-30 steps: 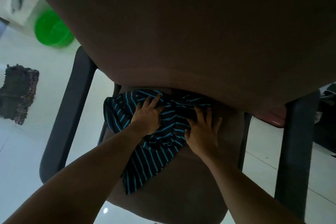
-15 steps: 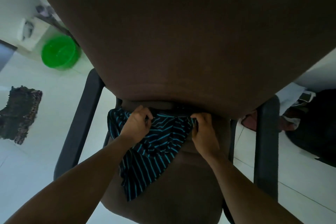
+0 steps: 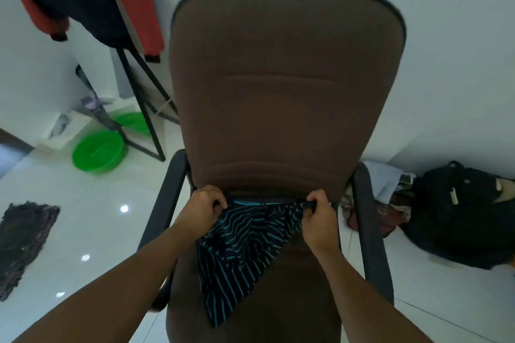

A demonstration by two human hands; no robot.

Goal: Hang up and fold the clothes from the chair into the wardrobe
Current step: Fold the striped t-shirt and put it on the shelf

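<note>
Since the striped garment seems light and limp, its top corners are pinched by clenched fingers of the left hand and right hand, slack hanging below them.

Both hands, left hand and right hand, gripping striped garment on brown chair.

Your left hand and right hand, fingers curled, each pinch the dark teal-striped cloth garment, forearms outstretched.
</note>
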